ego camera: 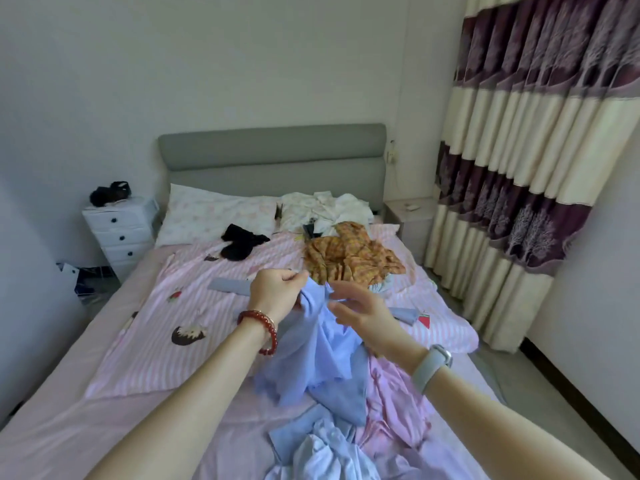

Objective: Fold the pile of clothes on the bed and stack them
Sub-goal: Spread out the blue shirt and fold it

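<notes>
A light blue garment hangs lifted above the middle of the bed. My left hand, with a red bead bracelet at the wrist, pinches its top edge. My right hand is beside it with fingers spread and relaxed, touching the same cloth. More pale blue cloth lies crumpled at the near edge. An orange patterned garment, a black garment and white clothes lie farther back near the pillow.
A pink striped sheet with cartoon prints covers the bed. A white drawer unit stands at the left of the grey headboard. A small bedside table and a striped curtain are at the right.
</notes>
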The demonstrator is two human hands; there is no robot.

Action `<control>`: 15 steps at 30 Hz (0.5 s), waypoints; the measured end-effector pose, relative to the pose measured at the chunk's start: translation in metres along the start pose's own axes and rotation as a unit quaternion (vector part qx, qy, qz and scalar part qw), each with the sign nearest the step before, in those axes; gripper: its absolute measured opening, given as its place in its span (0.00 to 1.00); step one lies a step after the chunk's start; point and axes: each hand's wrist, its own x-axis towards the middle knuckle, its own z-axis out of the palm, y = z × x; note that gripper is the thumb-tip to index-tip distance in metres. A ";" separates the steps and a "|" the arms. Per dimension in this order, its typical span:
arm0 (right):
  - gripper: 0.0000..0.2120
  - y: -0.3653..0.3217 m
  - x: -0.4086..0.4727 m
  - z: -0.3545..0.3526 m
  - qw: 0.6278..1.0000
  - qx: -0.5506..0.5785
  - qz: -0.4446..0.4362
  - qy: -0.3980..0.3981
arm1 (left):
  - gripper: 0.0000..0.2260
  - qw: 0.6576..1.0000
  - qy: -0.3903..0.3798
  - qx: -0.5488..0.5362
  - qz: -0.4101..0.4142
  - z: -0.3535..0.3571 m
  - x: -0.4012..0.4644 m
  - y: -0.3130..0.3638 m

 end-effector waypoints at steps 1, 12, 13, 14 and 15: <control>0.10 0.006 -0.005 0.008 1.000 -0.001 -0.011 0.001 | 0.12 0.999 -0.017 -0.022 -0.018 0.004 -0.001 0.002; 0.06 0.018 -0.012 -0.014 0.986 0.002 0.071 0.152 | 0.07 0.997 -0.056 0.008 0.050 0.008 -0.004 0.008; 0.06 0.019 -0.014 -0.026 0.982 0.021 0.099 0.161 | 0.06 0.996 -0.070 0.003 0.057 0.011 -0.004 0.003; 0.06 0.016 -0.017 -0.040 0.979 0.031 0.118 0.161 | 0.07 0.994 -0.095 -0.006 0.059 0.015 -0.005 0.000; 0.10 0.010 -0.021 -0.054 0.979 0.034 0.130 0.150 | 0.08 0.990 -0.129 -0.013 0.059 0.022 -0.007 0.000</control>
